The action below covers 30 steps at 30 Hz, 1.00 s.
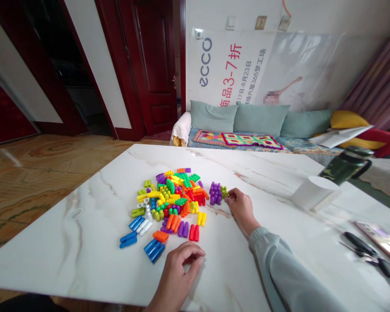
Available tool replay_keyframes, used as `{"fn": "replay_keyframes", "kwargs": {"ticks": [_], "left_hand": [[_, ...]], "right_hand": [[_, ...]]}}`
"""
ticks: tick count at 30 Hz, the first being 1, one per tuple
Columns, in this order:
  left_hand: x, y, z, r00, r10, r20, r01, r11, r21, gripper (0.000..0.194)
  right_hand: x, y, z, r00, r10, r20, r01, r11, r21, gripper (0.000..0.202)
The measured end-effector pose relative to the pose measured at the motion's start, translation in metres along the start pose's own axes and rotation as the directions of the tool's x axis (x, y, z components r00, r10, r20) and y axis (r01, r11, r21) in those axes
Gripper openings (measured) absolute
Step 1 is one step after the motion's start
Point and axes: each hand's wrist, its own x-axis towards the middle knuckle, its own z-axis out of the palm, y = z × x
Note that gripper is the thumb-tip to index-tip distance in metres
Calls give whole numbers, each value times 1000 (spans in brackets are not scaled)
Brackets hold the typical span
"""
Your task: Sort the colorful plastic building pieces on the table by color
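Note:
My right hand point(242, 209) reaches over the table, its fingertips pinched on a small olive-green knobbed building piece point(224, 191). That piece sits right against a block of purple knobbed pieces point(215, 193) on the tabletop. Nearer to me, my left hand point(184, 265) rests low with its fingers curled in and the thumb close to the fingertips; nothing shows in it. Beyond it lies a heap of colourful plastic bullet-shaped building pieces point(169, 195). At the heap's near side are a red pair point(194, 233), a purple pair point(183, 229) and blue pieces point(154, 250).
The white marbled table point(97, 242) bears everything. To the right stand a white paper roll point(315, 193) and a camouflage flask point(347, 164). Black-handled scissors point(360, 243) and a phone point(381, 238) lie at the right edge. Behind is a sofa with green cushions point(261, 119).

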Motion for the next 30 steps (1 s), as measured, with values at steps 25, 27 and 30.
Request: {"fn": "replay_keyframes", "kwargs": {"ticks": [25,27,30], "left_hand": [[-4,12,-21,983,-101,-151,94,994,-51,16],[4,10,-44,959,-10,-284,48,991,127,15],[22,-1,-87,898,186,-399,26,882,471,17]], "right_hand": [[-89,-99,-23,946,-182,267,99,950,295,11],[-98,-109,-23,920,-210,332,111,950,293,11],[-99,-114,-25,907,-211,364,102,949,298,13]]}}
